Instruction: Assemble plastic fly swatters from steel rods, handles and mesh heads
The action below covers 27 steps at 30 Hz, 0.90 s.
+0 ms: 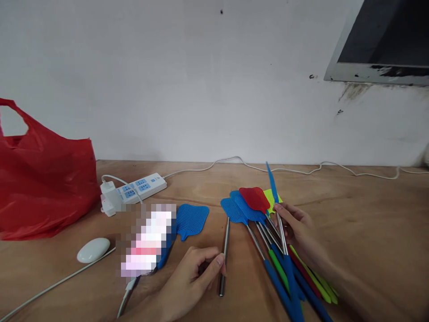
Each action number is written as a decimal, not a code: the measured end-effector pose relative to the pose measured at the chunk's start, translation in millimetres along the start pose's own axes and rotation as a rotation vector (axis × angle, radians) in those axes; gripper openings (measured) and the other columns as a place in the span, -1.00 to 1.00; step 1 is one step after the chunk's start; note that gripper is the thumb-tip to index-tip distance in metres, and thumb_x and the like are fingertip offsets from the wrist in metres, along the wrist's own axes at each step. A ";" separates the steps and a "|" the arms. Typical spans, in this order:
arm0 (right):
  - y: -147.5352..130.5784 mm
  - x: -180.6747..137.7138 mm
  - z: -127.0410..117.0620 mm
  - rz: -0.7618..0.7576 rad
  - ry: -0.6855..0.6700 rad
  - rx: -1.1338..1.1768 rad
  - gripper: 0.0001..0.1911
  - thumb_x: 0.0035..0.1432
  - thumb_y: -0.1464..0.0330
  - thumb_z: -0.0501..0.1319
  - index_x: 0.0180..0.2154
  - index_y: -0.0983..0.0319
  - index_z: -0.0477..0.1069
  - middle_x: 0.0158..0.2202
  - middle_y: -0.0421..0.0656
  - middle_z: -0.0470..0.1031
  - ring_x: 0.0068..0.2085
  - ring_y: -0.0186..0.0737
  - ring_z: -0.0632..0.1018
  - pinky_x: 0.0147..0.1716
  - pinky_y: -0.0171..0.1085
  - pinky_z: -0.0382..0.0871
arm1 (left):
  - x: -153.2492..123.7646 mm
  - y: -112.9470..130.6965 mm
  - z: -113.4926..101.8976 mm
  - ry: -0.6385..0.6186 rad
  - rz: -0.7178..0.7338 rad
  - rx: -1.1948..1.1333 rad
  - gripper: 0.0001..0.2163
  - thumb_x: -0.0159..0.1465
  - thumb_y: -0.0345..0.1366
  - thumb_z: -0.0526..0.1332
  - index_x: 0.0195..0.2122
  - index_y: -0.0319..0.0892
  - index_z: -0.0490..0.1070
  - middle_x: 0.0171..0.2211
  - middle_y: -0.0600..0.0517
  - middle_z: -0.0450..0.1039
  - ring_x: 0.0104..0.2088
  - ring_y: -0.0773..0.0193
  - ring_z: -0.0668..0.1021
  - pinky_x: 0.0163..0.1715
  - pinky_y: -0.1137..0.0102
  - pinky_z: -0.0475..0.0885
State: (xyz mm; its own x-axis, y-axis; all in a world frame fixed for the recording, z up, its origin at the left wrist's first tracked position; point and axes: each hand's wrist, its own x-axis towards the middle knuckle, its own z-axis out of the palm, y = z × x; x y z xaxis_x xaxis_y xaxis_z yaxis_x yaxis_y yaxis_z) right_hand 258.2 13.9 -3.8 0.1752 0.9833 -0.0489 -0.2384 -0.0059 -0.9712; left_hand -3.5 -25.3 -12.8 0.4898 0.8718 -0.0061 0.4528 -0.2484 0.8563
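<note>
My right hand [295,221] is closed around the metal shaft of a blue fly swatter [273,185], just below its head. That head is seen edge-on and points up; its blue handle slants down to the bottom edge. Beneath it is a pile of fly swatters with blue, red [254,199] and yellow-green heads, steel shafts and coloured handles. My left hand [197,277] is closed, with thumb and forefinger pinching a thin metal rod [227,235] left of the pile. The rod shows above and below the fingertips.
Another blue fly swatter head [192,219] lies left of centre, its handle partly behind a blurred, lit phone [149,243]. A white power strip [144,185], a white mouse [93,249] and a red plastic bag [50,179] are on the left. A cable runs along the wall.
</note>
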 end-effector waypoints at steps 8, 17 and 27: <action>6.7 17.2 -8.7 -0.330 -0.039 -0.742 -0.50 0.06 -0.12 0.19 -0.48 0.20 0.45 -0.54 -0.12 0.52 -0.50 -0.14 0.51 -0.52 -0.24 0.34 | -1.4 -8.8 5.0 0.042 0.033 0.164 -0.62 0.45 -0.12 0.02 -0.43 -0.14 0.46 -0.53 0.11 0.38 -0.43 0.27 0.42 -0.41 0.44 0.23; 28.2 28.3 -24.1 -0.454 0.064 -1.104 -0.69 0.10 0.12 0.22 -0.56 0.15 0.36 -0.69 -0.24 0.32 -0.57 -0.18 0.38 -0.53 -0.25 0.05 | 1.3 -5.1 -8.5 0.227 0.218 0.463 -0.82 0.41 -0.32 0.01 -0.23 -0.11 0.39 -0.21 -0.03 0.46 -0.23 0.12 0.50 -0.22 0.25 0.40; 28.4 22.5 -24.0 -0.614 0.050 -1.315 -0.83 0.25 0.18 0.15 -0.29 0.13 0.36 -0.59 -0.28 0.39 -0.56 -0.18 0.46 -0.56 -0.28 0.06 | 4.1 -43.8 -5.1 0.408 0.229 0.978 -0.61 0.41 -0.14 0.10 0.21 -0.16 0.31 0.30 -0.16 0.25 0.31 -0.21 0.24 0.23 -0.21 0.18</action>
State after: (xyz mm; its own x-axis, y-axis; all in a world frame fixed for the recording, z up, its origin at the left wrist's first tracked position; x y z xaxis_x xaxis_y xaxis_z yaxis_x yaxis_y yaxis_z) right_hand 278.3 31.5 -38.0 -0.0356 0.8851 0.4641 0.9116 0.2190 -0.3479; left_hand -25.1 -8.7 -47.7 0.4356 0.7915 0.4288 0.8683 -0.4950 0.0316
